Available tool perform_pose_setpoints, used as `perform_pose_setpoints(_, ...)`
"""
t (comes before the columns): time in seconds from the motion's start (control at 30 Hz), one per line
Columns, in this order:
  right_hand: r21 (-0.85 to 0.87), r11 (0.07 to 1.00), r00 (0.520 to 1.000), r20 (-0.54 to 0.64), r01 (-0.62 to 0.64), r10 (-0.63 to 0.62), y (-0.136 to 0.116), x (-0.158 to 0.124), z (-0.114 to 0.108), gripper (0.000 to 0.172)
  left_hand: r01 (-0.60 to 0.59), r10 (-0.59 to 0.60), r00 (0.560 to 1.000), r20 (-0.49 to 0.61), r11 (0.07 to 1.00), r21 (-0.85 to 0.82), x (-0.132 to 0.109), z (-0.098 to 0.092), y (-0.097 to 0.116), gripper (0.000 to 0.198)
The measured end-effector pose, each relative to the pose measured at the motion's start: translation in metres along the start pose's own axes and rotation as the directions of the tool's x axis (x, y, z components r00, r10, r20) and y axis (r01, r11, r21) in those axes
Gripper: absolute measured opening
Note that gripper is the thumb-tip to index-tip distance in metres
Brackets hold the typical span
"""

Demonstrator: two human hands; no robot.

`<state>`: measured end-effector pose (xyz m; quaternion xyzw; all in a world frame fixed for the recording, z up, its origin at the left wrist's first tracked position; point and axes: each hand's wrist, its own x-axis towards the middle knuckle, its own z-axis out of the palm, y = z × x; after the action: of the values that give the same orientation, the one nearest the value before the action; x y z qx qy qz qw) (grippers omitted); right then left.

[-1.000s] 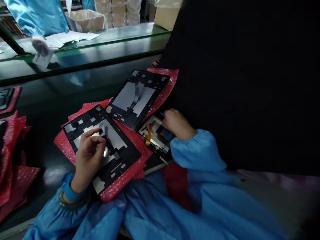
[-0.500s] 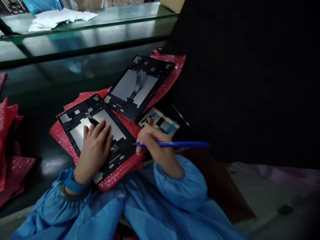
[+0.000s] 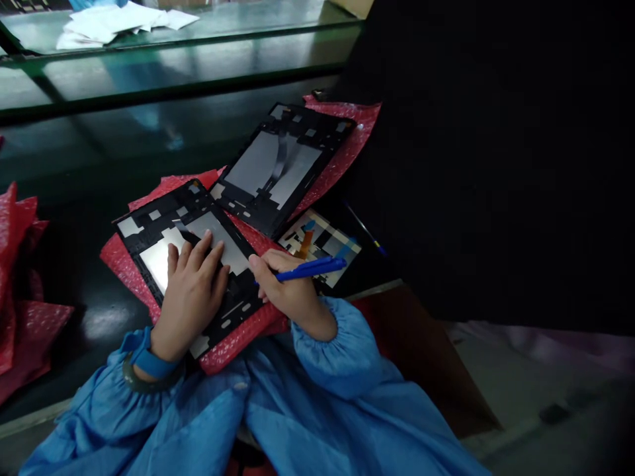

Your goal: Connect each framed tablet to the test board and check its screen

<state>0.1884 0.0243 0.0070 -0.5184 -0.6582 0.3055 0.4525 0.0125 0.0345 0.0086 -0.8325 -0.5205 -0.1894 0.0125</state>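
My left hand (image 3: 196, 291) lies with fingers spread on a black and silver tablet screen panel (image 3: 153, 215), back side up. Under that panel are red bubble-wrap bags (image 3: 124, 268). In my right hand (image 3: 288, 287) is a blue pen (image 3: 317, 266), gripped like a writing tool over the panel's right edge; its tip is hidden by my fingers. Just behind lies a second tablet screen panel (image 3: 253, 165) with a dark ribbon cable, on more red bubble wrap (image 3: 342, 158).
Right of the panels lie a smaller board with orange and blue tape (image 3: 327, 241) and a thin pen (image 3: 367, 231). More red bubble wrap (image 3: 30, 330) is piled at left. White papers (image 3: 114, 23) rest on the far ledge. A large black surface (image 3: 496, 165) fills the right.
My right hand has turned and moved onto the near panel's right edge, tilting the pen from level to a slanted writing hold. The left hand stays on the panel.
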Motion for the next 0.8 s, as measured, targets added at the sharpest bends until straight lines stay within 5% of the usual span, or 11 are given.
perform_pose_setpoints(0.07, 0.056, 0.998, 0.999, -0.049, -0.001, 0.004, 0.005, 0.003, -0.011, 0.047, 0.005, -0.005, 1.0, -0.006, 1.0, -0.017, 0.0, 0.0, -0.001, 0.039)
perform_pose_setpoints(0.17, 0.031, 0.998, 0.952, -0.301, -0.049, 0.056, 0.025, 0.016, -0.046, 0.049, 0.004, -0.004, 1.0, -0.004, 0.998, -0.064, -0.001, 0.0, -0.004, 0.039)
perform_pose_setpoints(0.27, -0.317, 0.947, 0.884, -0.458, -0.061, -0.096, 0.055, 0.033, -0.09, 0.043, 0.001, -0.003, 1.0, -0.018, 0.992, -0.128, -0.001, -0.001, -0.006, 0.038)
perform_pose_setpoints(0.4, -0.563, 0.826, 0.925, -0.307, 0.013, -0.223, 0.083, 0.044, -0.12, 0.03, -0.003, -0.001, 1.0, -0.029, 0.988, -0.155, -0.002, -0.003, -0.007, 0.034)
perform_pose_setpoints(0.57, -0.559, 0.826, 0.911, -0.295, 0.08, -0.288, 0.084, 0.039, -0.11, 0.023, 0.0, -0.012, 0.998, -0.062, 0.982, -0.191, -0.001, -0.001, -0.008, 0.038)
perform_pose_setpoints(0.67, -0.57, 0.822, 0.945, -0.267, 0.003, -0.189, 0.098, 0.039, -0.107, 0.011, 0.012, -0.032, 0.996, -0.084, 0.973, -0.23, -0.001, 0.001, -0.008, 0.043)
perform_pose_setpoints(0.8, -0.564, 0.823, 0.976, -0.208, -0.07, -0.06, 0.125, 0.042, -0.113, 0.03, 0.08, -0.098, 0.994, -0.043, 0.949, -0.305, -0.004, -0.007, -0.011, 0.045)
